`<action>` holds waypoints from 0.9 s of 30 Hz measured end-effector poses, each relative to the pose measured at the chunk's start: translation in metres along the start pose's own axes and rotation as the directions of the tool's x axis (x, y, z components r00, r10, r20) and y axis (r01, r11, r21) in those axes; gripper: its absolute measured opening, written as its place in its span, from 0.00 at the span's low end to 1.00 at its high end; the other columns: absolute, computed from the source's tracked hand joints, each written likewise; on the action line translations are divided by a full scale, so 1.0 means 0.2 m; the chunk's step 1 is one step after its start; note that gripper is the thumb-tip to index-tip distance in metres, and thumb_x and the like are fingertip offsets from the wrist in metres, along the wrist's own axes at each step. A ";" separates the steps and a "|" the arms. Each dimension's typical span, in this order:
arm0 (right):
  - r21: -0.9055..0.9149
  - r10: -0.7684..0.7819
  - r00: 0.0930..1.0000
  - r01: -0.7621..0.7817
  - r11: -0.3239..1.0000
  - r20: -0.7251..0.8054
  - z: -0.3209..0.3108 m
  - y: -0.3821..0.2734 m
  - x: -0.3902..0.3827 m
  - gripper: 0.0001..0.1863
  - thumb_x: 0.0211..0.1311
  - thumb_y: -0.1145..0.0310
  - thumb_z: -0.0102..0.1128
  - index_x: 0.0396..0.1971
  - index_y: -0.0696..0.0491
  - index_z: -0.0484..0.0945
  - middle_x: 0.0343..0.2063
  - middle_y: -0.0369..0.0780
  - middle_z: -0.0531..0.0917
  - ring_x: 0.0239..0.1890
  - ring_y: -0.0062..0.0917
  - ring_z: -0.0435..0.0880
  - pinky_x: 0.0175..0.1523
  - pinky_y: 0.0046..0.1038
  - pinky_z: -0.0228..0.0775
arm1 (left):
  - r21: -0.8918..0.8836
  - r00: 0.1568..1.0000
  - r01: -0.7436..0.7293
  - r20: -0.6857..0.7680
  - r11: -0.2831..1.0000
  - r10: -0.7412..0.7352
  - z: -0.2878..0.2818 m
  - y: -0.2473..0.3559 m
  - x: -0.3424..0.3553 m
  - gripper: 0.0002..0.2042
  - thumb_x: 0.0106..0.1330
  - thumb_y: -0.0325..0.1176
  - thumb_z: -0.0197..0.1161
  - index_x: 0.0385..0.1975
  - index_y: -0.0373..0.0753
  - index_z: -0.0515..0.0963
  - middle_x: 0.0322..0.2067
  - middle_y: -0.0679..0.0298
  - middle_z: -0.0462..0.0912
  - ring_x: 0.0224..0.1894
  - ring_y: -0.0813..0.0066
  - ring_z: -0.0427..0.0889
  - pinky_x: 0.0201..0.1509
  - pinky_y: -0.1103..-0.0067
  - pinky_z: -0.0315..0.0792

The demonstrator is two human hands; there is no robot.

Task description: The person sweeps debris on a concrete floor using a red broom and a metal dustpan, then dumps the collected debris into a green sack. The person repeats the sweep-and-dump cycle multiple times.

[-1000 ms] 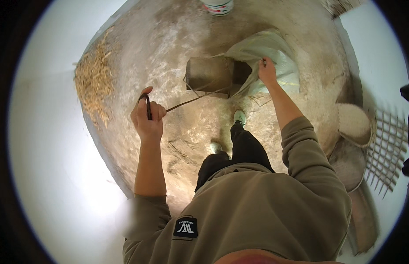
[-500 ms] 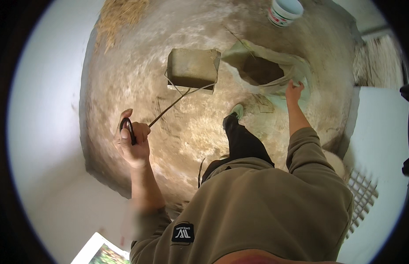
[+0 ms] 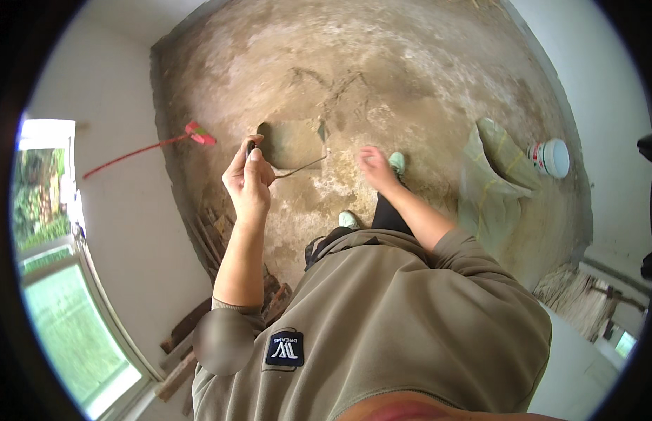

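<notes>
My left hand (image 3: pixel 249 179) is closed round the black loop grip of a long-handled metal dustpan (image 3: pixel 291 144). Its thin rod slants from my hand toward the pan, which is on or close to the floor just beyond my fingers. My right hand (image 3: pixel 374 167) is over the floor near my shoes, touching nothing that I can make out. Motion blurs its fingers. To the right, a pale, translucent woven sack (image 3: pixel 491 193) slumps on the floor with its mouth gaping; its contents are hard to see from here.
A white bucket (image 3: pixel 554 158) lies or tilts beyond the sack by the right wall. Along the left wall are a red stick with a pinkish-red end (image 3: pixel 200 133), a window (image 3: pixel 80 330) and stacked wood pieces (image 3: pixel 189 330). Dark debris (image 3: pixel 333 88) streaks the rough floor.
My right hand has let go of the sack's rim and moved left. The view has turned, so sack and bucket now appear farther right. My left hand still holds the dustpan.
</notes>
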State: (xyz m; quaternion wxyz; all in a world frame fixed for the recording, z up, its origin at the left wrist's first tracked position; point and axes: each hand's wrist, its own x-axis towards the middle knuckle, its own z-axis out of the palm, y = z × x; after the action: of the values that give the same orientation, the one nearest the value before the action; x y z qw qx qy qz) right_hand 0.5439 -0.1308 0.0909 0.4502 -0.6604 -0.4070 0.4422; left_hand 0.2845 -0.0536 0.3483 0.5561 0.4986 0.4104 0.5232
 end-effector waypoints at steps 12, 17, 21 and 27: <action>0.572 -0.158 0.725 -0.369 0.733 0.670 1.28 -1.12 0.39 0.21 0.75 0.48 0.51 0.52 0.49 0.74 0.43 0.33 0.78 0.48 0.17 0.76 0.54 0.23 0.69 | 0.213 0.962 -0.044 -0.256 0.976 0.099 -0.67 -0.53 0.49 0.11 0.78 0.36 0.48 0.49 0.36 0.73 0.39 0.63 0.78 0.39 0.77 0.75 0.45 0.80 0.72; 0.344 0.152 0.693 -0.522 0.780 0.705 1.58 -1.11 0.81 0.28 0.74 0.43 0.50 0.61 0.49 0.71 0.50 0.37 0.79 0.52 0.21 0.78 0.54 0.27 0.73 | 0.016 0.910 0.356 -0.233 0.934 -0.343 -0.89 -0.66 0.79 0.12 0.80 0.34 0.43 0.57 0.39 0.65 0.41 0.61 0.75 0.37 0.78 0.74 0.38 0.81 0.73; 0.344 0.220 0.763 -0.503 0.793 0.608 1.79 -1.18 1.00 0.27 0.75 0.43 0.48 0.57 0.50 0.74 0.48 0.38 0.82 0.50 0.22 0.82 0.49 0.27 0.77 | 0.594 0.984 0.162 -0.156 0.788 -0.085 -1.13 -0.68 1.08 0.10 0.75 0.28 0.51 0.50 0.35 0.74 0.43 0.48 0.80 0.47 0.63 0.81 0.44 0.72 0.77; 0.089 0.509 0.836 -0.534 0.841 0.205 2.01 -1.23 1.23 0.27 0.70 0.39 0.53 0.37 0.52 0.78 0.18 0.29 0.68 0.15 0.15 0.67 0.15 0.20 0.61 | 0.643 0.968 -0.070 0.229 0.763 -0.104 -1.74 -0.65 1.59 0.14 0.62 0.37 0.70 0.43 0.36 0.85 0.44 0.48 0.80 0.47 0.49 0.78 0.53 0.62 0.73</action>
State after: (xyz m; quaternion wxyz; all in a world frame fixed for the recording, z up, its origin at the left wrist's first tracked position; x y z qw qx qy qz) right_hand 0.1954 0.2590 0.1896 0.3211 -0.6715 -0.2160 0.6319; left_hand 0.0038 0.3113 0.1829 0.4025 0.7177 0.4959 0.2773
